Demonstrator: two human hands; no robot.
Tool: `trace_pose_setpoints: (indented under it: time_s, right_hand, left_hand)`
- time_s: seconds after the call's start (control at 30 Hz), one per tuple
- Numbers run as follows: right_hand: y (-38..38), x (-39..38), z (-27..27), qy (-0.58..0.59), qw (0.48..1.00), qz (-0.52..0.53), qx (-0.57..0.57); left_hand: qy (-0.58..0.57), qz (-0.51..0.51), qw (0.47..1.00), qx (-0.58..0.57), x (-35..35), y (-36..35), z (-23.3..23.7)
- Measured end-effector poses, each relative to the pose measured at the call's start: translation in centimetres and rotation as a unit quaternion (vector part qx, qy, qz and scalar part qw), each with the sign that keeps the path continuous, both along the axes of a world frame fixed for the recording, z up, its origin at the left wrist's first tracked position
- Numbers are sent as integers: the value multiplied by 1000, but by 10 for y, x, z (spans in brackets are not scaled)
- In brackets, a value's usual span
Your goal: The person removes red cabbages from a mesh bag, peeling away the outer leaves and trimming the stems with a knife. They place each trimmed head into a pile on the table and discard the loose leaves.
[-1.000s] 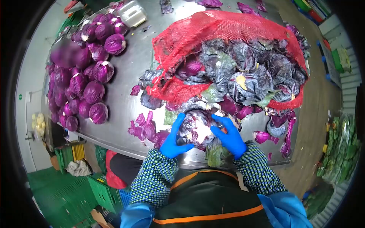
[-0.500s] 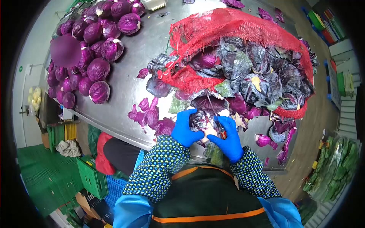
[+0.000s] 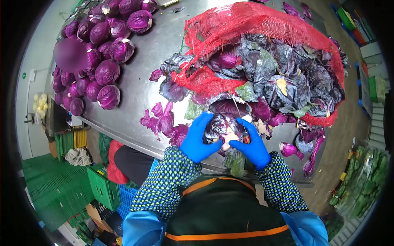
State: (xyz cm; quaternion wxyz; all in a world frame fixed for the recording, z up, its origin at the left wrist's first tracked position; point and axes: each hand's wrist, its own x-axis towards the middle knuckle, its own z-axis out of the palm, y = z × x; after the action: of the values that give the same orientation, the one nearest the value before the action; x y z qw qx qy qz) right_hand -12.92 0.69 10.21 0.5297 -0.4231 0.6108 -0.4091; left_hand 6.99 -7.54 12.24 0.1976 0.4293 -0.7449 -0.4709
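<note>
A red cabbage (image 3: 218, 126) sits between my gloved hands at the table's near edge, its pale cut stem end turned toward me. My left hand (image 3: 200, 139) wraps the cabbage's left side, thumb near the stem. My right hand (image 3: 253, 144) holds a knife (image 3: 246, 137) with a red and black handle against its palm, the thin blade pointing away. The thumb of that hand touches the pale stem end. Loose dark outer leaves lie just beyond the cabbage, and a green leaf (image 3: 235, 163) hangs below it.
A red mesh sack (image 3: 262, 18) full of dark cabbages and leaves lies beyond my hands. Trimmed cabbages (image 3: 107, 72) are heaped at the left of the metal table (image 3: 141, 88). Purple leaf scraps (image 3: 161, 121) lie left and right. Green crates (image 3: 102, 186) stand on the floor at left.
My right hand has shifted slightly right, and more of the knife handle and blade shows. The cabbage stays between both hands. The whole view has shifted a little.
</note>
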Motion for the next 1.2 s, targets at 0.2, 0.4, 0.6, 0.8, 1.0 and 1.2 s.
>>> trace_pose_setpoints:
  time_s: [0.2, 0.4, 0.6, 0.8, 1.0, 1.2]
  right_hand:
    - [-1, -16, 16, -6, 1000, -26, -3]
    - [47, -6, 29, 224, 973, -6, -59]
    - [30, -7, 25, 322, 942, 22, -92]
    - [18, -8, 28, 364, 929, 33, -50]
    - [13, -11, 37, 366, 928, 57, -41]
    - [29, -15, 38, 358, 932, 34, -46]
  left_hand:
    - [-20, -143, 988, -57, -13, -4, 0]
    - [-6, 43, 999, 11, -17, 17, -20]
    - [-47, 45, 998, -12, -27, 18, -13]
    - [-70, 98, 993, 9, -37, 21, -10]
    - [-65, 117, 991, 27, -39, 15, -12]
    - [-86, 114, 989, 37, -40, 18, -7]
